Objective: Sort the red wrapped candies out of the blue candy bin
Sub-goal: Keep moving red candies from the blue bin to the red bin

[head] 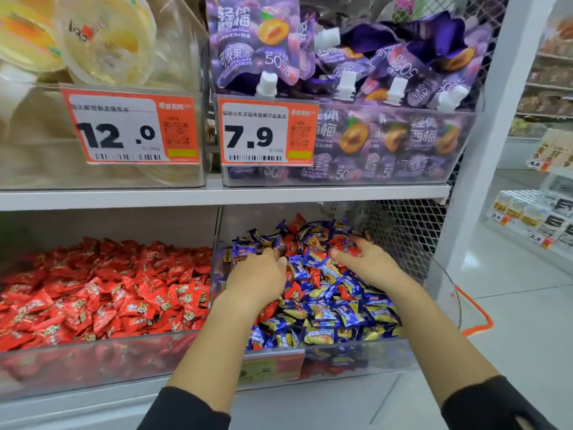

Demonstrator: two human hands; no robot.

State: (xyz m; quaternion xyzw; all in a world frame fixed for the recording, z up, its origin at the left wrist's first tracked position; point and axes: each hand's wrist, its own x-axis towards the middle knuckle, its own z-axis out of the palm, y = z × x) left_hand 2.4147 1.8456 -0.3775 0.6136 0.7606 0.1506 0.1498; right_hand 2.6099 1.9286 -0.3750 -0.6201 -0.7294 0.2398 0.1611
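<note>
Bright, even shop light, with soft shadows only. Pale glare streaks the clear plastic front of the blue candy bin [356, 355]. Wide-angle bending bows the white shelf edge [217, 195]; the round yellow jelly tubs [105, 38] at upper left look blurred.

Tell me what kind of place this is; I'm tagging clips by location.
Most likely a shop's bulk snack aisle: orange price tags with barcodes on the shelf, clear bins of wrapped candies, and more priced shelves across the floor.
</note>
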